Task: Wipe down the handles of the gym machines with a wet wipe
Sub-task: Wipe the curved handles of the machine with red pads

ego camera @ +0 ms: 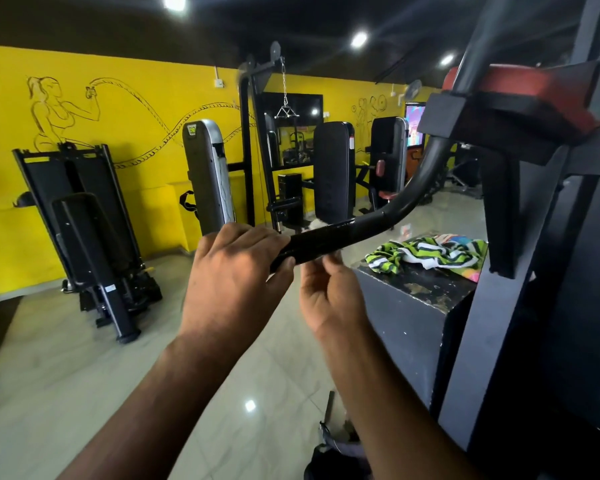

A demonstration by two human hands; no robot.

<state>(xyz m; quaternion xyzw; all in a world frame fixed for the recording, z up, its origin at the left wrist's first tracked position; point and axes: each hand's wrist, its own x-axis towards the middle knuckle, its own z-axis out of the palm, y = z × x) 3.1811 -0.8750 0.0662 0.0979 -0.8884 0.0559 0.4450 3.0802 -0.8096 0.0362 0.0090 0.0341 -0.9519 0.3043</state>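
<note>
A black curved machine handle (347,230) runs from the frame at the right down toward me. My left hand (236,271) grips its free end, fingers curled over the top. Just below the bar, my right hand (326,292) reaches up with thumb and fingers pinched against the underside. A small pale scrap, apparently the wet wipe (317,223), shows just above the bar over those fingers. Most of the wipe is hidden by the bar and my fingers.
A green-striped towel (430,252) lies on a black box (406,306) right of my hands. The machine's black frame with red pads (541,95) fills the right side. Other black machines (90,220) stand along the yellow wall. A dark bag (336,455) sits on the tiled floor below.
</note>
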